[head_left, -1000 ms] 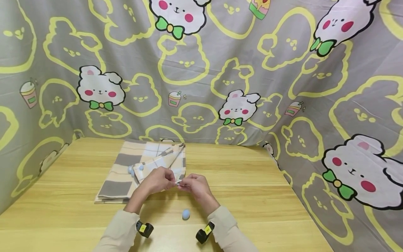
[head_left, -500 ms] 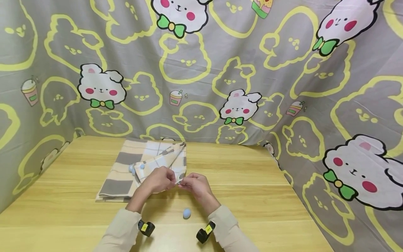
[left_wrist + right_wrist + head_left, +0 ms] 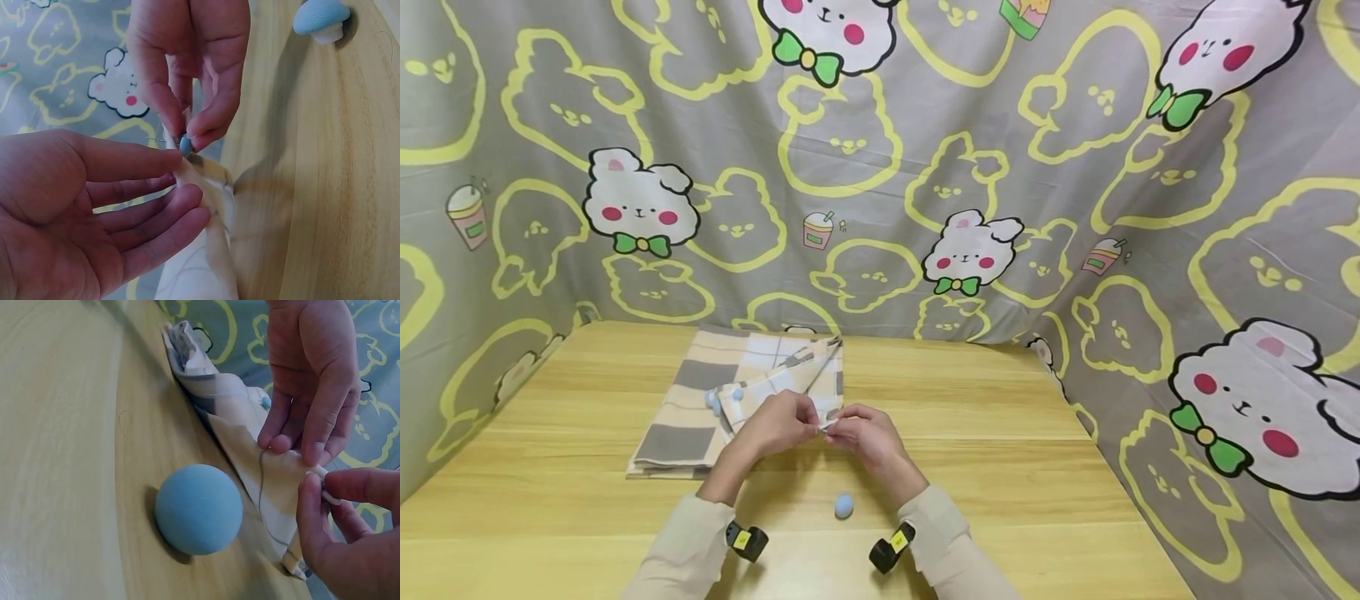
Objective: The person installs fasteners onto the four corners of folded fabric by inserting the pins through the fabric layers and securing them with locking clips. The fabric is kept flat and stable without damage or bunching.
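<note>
A plaid cloth (image 3: 681, 408) in beige, grey and white lies folded on the table, one corner lifted between my hands. My left hand (image 3: 781, 423) pinches the cloth edge between thumb and forefinger. From the other side, my right hand (image 3: 867, 435) pinches a small blue piece (image 3: 185, 145) at that edge. A thin metal pin (image 3: 156, 139) sticks out beside it. The fingertips partly hide how piece and cloth meet. Below the hands stands a blue mushroom-shaped fastener (image 3: 844, 506); its white stem shows in the left wrist view.
More blue round-capped fasteners (image 3: 737, 394) sit on the left part of the cloth. The wooden table (image 3: 985, 467) reaches back to a grey curtain (image 3: 865, 275) printed with cartoon animals. Wrist cameras (image 3: 747, 542) hang from both sleeves.
Both hands stay at the cloth corner. The right hand's fingers have shifted slightly upward at the edge. The loose fastener on the table has not moved.
</note>
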A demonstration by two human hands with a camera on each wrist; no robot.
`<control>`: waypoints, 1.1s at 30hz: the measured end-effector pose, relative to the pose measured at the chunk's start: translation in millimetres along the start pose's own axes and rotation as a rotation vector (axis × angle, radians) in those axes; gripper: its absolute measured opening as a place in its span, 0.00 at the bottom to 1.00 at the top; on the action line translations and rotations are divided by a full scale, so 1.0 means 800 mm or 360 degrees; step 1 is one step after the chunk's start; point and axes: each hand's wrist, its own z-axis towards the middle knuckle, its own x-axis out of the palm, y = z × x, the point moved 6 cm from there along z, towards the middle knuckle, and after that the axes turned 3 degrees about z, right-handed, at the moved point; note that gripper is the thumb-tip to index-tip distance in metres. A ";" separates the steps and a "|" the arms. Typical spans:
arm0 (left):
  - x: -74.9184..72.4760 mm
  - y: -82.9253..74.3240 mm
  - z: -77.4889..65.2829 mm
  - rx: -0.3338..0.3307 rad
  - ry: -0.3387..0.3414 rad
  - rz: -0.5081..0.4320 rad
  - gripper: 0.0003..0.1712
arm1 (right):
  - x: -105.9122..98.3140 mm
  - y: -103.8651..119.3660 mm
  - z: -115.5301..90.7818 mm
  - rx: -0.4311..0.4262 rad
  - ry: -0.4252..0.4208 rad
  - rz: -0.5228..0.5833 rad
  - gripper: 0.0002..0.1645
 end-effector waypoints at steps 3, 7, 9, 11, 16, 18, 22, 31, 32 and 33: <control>0.001 0.000 0.000 -0.0005 0.0005 -0.0027 0.06 | 0.002 0.000 -0.001 0.0031 0.0028 0.0035 0.12; 0.001 -0.001 0.002 -0.0004 0.0000 -0.0033 0.06 | 0.004 -0.001 -0.003 0.0095 0.0083 0.0061 0.10; 0.001 -0.001 0.002 -0.0005 -0.0002 -0.0028 0.06 | 0.005 -0.002 -0.004 0.0130 0.0108 0.0043 0.09; 0.001 -0.001 0.002 0.0000 0.0001 -0.0028 0.06 | 0.005 -0.002 -0.005 0.0154 0.0125 0.0014 0.10; 0.001 -0.001 0.002 0.0009 0.0005 -0.0028 0.05 | 0.006 -0.003 -0.006 0.0178 0.0162 -0.0033 0.11; 0.001 -0.001 0.002 0.0003 0.0003 -0.0025 0.05 | 0.006 -0.003 -0.006 0.0187 0.0177 -0.0033 0.12; 0.001 0.000 0.002 -0.0007 0.0002 -0.0033 0.05 | 0.009 -0.003 -0.006 0.0197 0.0217 -0.0025 0.14; 0.001 0.000 0.003 -0.0013 0.0006 -0.0024 0.05 | 0.009 -0.002 -0.006 0.0188 0.0231 0.0001 0.11; 0.001 0.000 0.003 -0.0010 0.0004 -0.0021 0.05 | 0.009 -0.003 -0.006 0.0189 0.0229 0.0002 0.11; 0.001 0.000 0.003 -0.0009 0.0004 -0.0019 0.05 | 0.009 -0.003 -0.006 0.0189 0.0225 0.0001 0.11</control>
